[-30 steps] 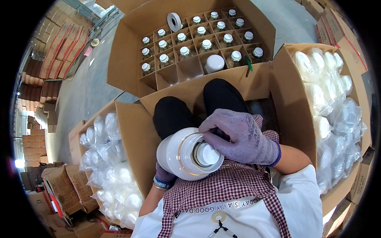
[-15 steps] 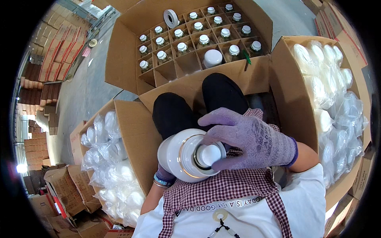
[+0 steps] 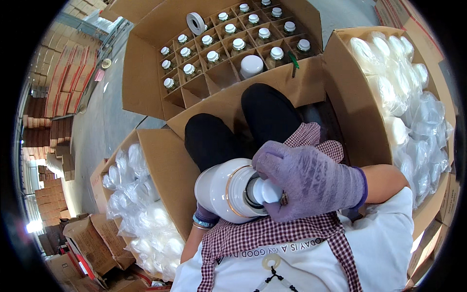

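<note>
Bottle (image 3: 219, 192) held w/ L hand (image 3: 206, 214) underneath, R hand (image 3: 311, 180) gripping white cap (image 3: 269, 191) at its mouth, prob working cap, next needs steady bottle

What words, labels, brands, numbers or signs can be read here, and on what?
White shirt: one line of dark capitals, upside down here; legible, but I won't copy its wording.
Right hand's purple glove: faint dark print, too blurred to read.
Cartons at the right edge: print too small to read.
White bottle: no text shows.
</note>
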`<state>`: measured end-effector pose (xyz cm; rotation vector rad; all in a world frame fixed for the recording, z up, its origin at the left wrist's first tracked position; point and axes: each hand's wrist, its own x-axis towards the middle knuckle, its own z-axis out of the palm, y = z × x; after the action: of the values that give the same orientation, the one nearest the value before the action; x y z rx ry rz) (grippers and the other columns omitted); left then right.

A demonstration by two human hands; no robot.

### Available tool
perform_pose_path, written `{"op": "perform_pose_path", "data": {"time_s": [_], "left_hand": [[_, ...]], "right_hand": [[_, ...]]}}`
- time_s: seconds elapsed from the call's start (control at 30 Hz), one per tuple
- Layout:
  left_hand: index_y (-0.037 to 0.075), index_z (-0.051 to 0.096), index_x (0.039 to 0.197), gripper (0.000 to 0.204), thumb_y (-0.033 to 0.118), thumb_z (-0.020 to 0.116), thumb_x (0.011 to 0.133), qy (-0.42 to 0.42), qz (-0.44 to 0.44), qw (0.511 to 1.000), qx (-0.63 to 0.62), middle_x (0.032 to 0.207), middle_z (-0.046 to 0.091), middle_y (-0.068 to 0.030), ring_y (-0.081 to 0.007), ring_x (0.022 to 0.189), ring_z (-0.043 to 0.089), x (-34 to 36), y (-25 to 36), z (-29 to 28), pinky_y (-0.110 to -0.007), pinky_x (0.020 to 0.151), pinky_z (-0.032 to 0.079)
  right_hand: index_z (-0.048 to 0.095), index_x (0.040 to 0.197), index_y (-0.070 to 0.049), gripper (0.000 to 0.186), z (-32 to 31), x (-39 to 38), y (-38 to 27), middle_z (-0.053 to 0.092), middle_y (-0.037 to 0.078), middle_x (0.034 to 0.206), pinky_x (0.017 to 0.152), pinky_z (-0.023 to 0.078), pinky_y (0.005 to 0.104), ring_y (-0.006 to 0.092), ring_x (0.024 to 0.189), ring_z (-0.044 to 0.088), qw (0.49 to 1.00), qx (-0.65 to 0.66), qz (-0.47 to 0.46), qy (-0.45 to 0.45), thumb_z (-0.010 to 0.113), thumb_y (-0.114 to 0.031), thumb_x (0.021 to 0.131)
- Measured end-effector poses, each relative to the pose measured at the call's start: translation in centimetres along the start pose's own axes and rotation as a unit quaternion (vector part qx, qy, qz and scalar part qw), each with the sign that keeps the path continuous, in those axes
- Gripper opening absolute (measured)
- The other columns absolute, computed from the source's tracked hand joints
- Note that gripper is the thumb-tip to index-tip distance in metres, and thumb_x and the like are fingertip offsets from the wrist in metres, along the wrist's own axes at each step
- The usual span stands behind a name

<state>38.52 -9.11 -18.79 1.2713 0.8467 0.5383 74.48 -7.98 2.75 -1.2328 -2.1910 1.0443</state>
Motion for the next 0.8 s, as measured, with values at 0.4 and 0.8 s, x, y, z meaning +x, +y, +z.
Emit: {"op": "perform_pose_path", "data": {"time_s": [0.4, 0.8], "left_hand": [[0.011, 0.04, 0.153, 0.06, 0.023, 0.064, 0.1, 0.007, -0.005, 1.0, -0.017, 0.151, 0.051, -0.0105, -0.0225, 0.137, 0.05, 1.6, 0.4, 0.6, -0.04, 0.114, 0.042], [0.011, 0.039, 0.153, 0.06, 0.025, 0.062, 0.1, 0.009, -0.011, 0.999, -0.028, 0.151, 0.051, -0.0109, -0.023, 0.137, 0.05, 1.4, 0.8, 0.5, -0.04, 0.115, 0.041]], "right_hand": [[0.063, 0.114, -0.002, 0.039, -0.2, 0.2, 5.0, 0.065, 0.01, 0.11, 0.084, 0.059, 0.0308, 0.0174, 0.097, 0.067, 0.852, 0.521, 0.06, 0.008, 0.064, -0.021, 0.08], [0.072, 0.091, -0.008, 0.025, -0.6, 1.5, 2.2, 0.064, 0.01, 0.09, 0.07, 0.057, 0.0374, 0.0264, 0.08, 0.069, 0.987, -0.104, -0.071, 0.095, 0.072, -0.032, 0.086]]}}
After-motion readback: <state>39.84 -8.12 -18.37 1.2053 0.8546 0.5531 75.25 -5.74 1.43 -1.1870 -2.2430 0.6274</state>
